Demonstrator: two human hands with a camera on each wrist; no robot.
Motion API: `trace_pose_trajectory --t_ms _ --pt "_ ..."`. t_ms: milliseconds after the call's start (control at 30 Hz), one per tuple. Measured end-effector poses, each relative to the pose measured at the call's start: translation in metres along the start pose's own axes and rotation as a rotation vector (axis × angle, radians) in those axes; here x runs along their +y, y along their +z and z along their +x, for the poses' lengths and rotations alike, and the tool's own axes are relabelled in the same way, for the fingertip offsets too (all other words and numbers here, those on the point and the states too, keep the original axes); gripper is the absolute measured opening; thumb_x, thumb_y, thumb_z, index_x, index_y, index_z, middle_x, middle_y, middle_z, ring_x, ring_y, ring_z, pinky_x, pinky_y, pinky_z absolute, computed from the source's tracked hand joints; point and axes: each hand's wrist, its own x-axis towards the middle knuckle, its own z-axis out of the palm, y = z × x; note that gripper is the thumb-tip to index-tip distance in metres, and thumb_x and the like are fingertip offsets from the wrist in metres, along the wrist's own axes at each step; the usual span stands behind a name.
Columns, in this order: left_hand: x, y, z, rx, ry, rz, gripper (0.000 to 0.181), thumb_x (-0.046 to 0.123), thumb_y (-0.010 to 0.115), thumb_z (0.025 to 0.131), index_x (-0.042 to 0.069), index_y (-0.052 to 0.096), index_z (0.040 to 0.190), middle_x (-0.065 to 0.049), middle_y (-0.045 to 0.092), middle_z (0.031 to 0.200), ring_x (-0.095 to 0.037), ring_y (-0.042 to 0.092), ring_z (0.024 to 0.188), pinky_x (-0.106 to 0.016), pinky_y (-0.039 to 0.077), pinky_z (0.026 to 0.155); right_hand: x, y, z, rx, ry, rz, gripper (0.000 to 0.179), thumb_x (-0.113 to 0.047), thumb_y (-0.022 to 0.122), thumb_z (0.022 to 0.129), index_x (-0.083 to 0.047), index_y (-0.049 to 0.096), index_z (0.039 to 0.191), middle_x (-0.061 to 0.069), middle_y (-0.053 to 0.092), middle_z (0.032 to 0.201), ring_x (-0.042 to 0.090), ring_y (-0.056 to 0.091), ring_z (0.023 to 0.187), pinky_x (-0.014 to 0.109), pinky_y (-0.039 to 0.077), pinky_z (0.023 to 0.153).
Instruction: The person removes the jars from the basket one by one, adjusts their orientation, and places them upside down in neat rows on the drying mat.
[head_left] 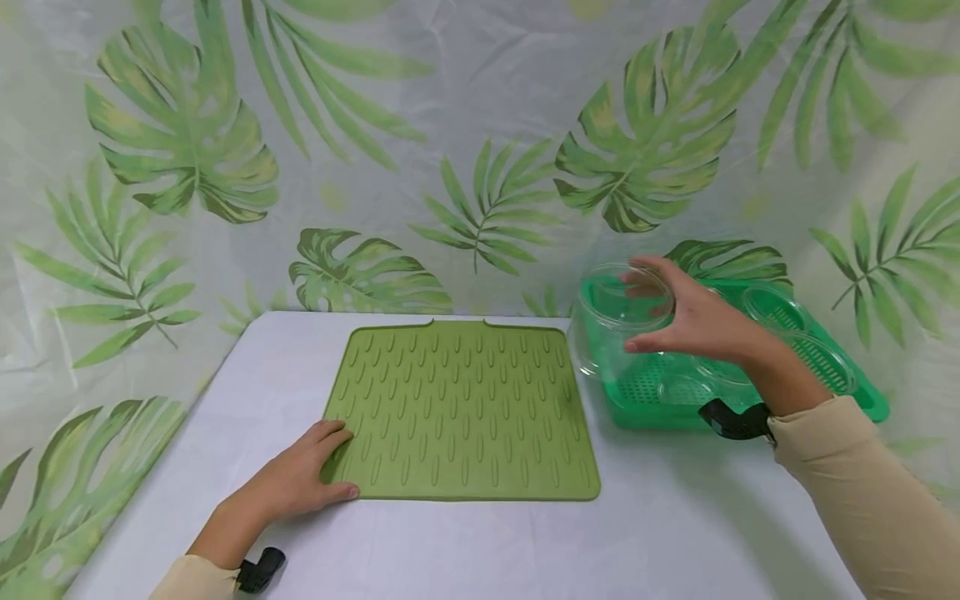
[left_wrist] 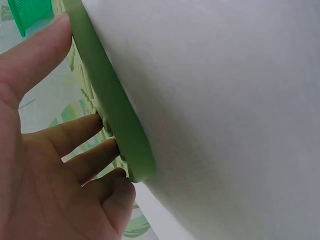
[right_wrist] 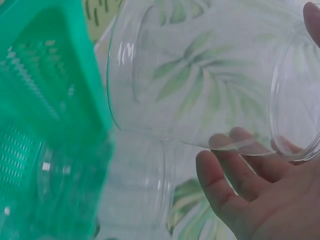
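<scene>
A green silicone drying mat (head_left: 465,408) with raised oval ridges lies flat on the white table. My left hand (head_left: 300,471) rests at its near left corner, fingers and thumb touching the edge. In the left wrist view the left hand (left_wrist: 55,165) has its fingers spread along the mat's rim (left_wrist: 117,115). My right hand (head_left: 701,321) grips a clear round container (head_left: 611,321) from its right side, over the left end of a green basket. The right wrist view shows the right hand's fingers (right_wrist: 250,175) around the clear container's wall (right_wrist: 200,85).
The green perforated basket (head_left: 652,417) stands at the right of the table, beside the mat. Several more clear round containers (head_left: 821,362) lie in it. A leaf-patterned sheet (head_left: 502,108) hangs behind the table.
</scene>
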Motion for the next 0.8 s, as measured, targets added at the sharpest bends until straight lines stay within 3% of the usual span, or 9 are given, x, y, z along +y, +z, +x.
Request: trace_pose_trajectory --t_ms 200,533,800 --pt "0.002 -0.003 0.000 -0.021 -0.012 -0.020 0.086 0.047 0.081 0.077 -0.001 0.050 0.141 -0.022 0.043 0.149 -0.045 0.044 0.138 -0.057 0.046 0.106 -0.013 0.019 0.021 -0.034 -0.041 0.059 0.104 -0.019 0.082 0.082 -0.019 0.011 0.159 0.015 0.035 0.158 0.039 0.037 0.143 0.059 0.039 0.107" --pt "0.003 -0.006 0.001 -0.018 -0.016 -0.029 0.085 0.045 0.081 0.078 -0.002 0.049 0.142 -0.023 0.042 0.150 -0.045 0.042 0.138 -0.058 0.044 0.108 -0.033 0.055 0.053 -0.082 -0.095 0.098 0.107 -0.028 0.085 0.079 -0.022 0.014 0.158 0.010 0.036 0.158 0.038 0.038 0.144 0.059 0.038 0.112" --pt "0.003 -0.002 0.000 -0.032 -0.030 -0.042 0.086 0.044 0.081 0.078 -0.002 0.049 0.142 -0.023 0.041 0.150 -0.046 0.042 0.139 -0.057 0.045 0.107 -0.039 0.074 0.060 -0.110 -0.126 0.117 0.108 -0.029 0.087 0.077 -0.024 0.015 0.158 0.010 0.038 0.157 0.035 0.040 0.143 0.058 0.039 0.112"
